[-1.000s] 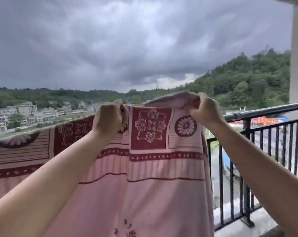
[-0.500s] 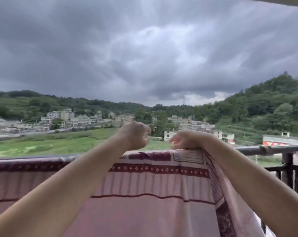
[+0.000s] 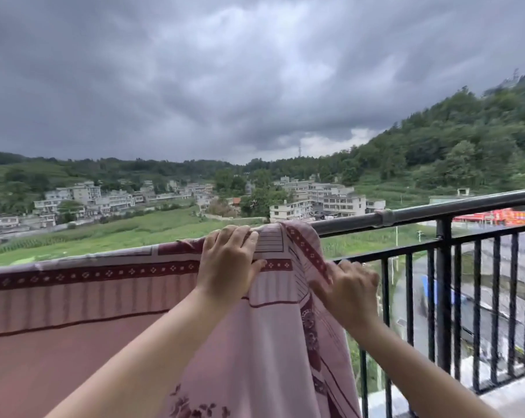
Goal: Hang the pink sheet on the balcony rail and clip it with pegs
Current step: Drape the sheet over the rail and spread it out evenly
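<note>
The pink sheet [image 3: 110, 300] lies draped over the balcony rail [image 3: 436, 211], covering it from the left edge of the frame to just right of centre and hanging down toward me across the lower left and middle of the picture. Its dark red patterned border runs along just under the rail.

My left hand [image 3: 229, 263] sits at the centre of the frame on top of the sheet, fingers hooked over the covered rail and thumb pressing the cloth against the near side, so it grips the fabric right at the fold. My right hand [image 3: 350, 289] is lower and to the right, well apart from the left, with fingers curled in and pinching the sheet's side edge where the border slants down.

Right of the sheet the rail is bare: a dark round bar rising toward the right edge, with black vertical bars [image 3: 478, 312] beneath it. Beyond, in the middle of the frame, are pale buildings [image 3: 315, 200], green fields, a wooded hill [image 3: 454, 140] at the right, and heavy grey cloud above.
</note>
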Demonstrator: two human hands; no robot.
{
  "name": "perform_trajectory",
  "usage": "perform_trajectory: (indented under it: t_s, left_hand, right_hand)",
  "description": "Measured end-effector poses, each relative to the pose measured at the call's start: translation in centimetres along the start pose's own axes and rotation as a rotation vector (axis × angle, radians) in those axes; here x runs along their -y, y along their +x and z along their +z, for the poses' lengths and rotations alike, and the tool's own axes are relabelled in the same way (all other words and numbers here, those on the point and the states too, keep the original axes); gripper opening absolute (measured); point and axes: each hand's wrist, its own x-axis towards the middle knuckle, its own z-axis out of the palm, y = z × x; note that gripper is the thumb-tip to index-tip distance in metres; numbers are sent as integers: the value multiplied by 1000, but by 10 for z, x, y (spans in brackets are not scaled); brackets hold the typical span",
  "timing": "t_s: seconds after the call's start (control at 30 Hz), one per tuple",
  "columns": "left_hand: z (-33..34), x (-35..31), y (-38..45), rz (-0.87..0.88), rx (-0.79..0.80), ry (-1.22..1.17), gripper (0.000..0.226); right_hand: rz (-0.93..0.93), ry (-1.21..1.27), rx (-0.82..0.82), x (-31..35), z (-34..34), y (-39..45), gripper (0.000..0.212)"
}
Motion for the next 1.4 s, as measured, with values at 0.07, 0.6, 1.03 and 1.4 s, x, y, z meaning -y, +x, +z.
perform_trajectory:
  t_s: [0.07,0.6,1.03,1.4]
  left_hand:
    - [3,-10,3,-27,-36,38,55]
    - [-2,-63,145,-153,-149,-92,23]
    - [66,-114,257,-178,115,22,25]
    - [68,-177,200,-38,152,-165,30]
  right_hand:
    - [87,72,121,-1,4,-5,39]
    - [-226,-316,-268,-63,-81,191,29]
    - [-169,-382,56,-155,-26,354,23]
    - [-335,114,-34,-224,-54,178,41]
